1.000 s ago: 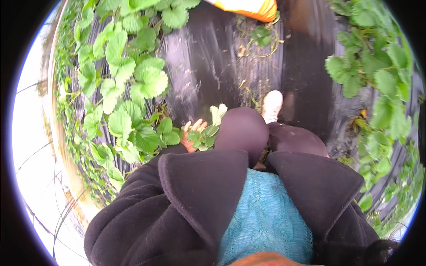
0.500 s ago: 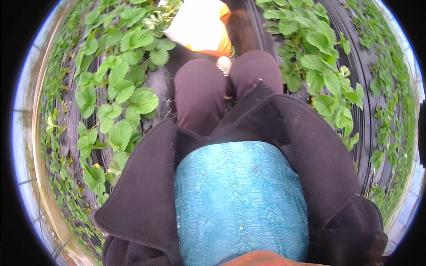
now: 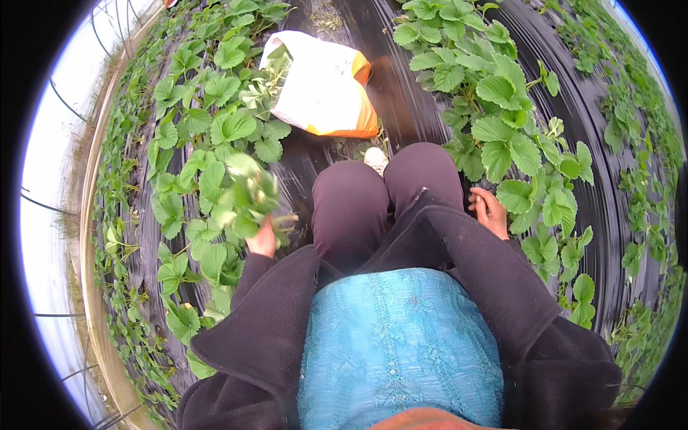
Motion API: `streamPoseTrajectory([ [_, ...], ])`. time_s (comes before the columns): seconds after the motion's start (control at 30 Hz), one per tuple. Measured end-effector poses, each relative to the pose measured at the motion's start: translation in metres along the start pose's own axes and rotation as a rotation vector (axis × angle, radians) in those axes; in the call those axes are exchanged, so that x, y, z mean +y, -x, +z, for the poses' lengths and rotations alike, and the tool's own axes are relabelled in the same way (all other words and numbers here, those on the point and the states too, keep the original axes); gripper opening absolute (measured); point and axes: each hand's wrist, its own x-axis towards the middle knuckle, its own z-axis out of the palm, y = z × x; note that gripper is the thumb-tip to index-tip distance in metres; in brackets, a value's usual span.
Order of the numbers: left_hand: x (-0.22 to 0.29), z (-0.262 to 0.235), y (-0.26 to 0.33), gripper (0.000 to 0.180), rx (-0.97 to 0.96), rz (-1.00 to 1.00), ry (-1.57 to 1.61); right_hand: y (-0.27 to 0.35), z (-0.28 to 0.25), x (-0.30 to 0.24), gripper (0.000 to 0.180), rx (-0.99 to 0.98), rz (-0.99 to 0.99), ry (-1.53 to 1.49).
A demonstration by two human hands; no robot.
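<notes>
Holding 1 leafy bunch (image 3: 247, 195) seemed the step: the left hand (image 3: 262, 240) had its grip clamped on it beside the plants (image 3: 233, 126); the right hand (image 3: 490, 211) sat loosely apart. Moving it likely called for steadiness.

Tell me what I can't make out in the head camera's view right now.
All in the head view:
Left hand: its hold is partly hidden by the leafy bunch in it, which is blurred.
White-and-orange bag: contents mostly hidden by its own side.
White shoe: partly hidden behind the knees.
Right hand: too small to tell whether it pinches anything.
</notes>
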Motion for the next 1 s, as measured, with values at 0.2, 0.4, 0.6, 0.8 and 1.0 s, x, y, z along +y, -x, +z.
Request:
streamPoseTrajectory([
  [0.2, 0.178, 0.074, -0.228, 0.023, 0.183, 0.042, 0.399, -0.061, 0.050, 0.003, 0.018, 0.114, -0.258, 0.080],
  [0.4, 0.111, 0.151, -0.367, 0.034, -0.230, 0.250, -0.647, -0.083, 0.059, 0.000, 0.018, 0.092, -0.062, 0.063],
  [0.6, 0.096, 0.110, -0.380, 0.031, -0.070, 0.535, -0.491, -0.175, 0.073, -0.047, 0.024, 0.122, -0.066, -0.325],
  [0.8, 0.052, 0.142, -0.398, 0.097, -0.505, 0.113, -0.689, -0.332, 0.212, -0.101, 0.039, -0.461, -0.087, -0.322],
  [1.0, 0.014, 0.242, -0.409, 0.074, -0.724, 0.043, -0.731, -0.364, 0.283, -0.024, 0.033, -0.772, -0.130, -0.429],
])
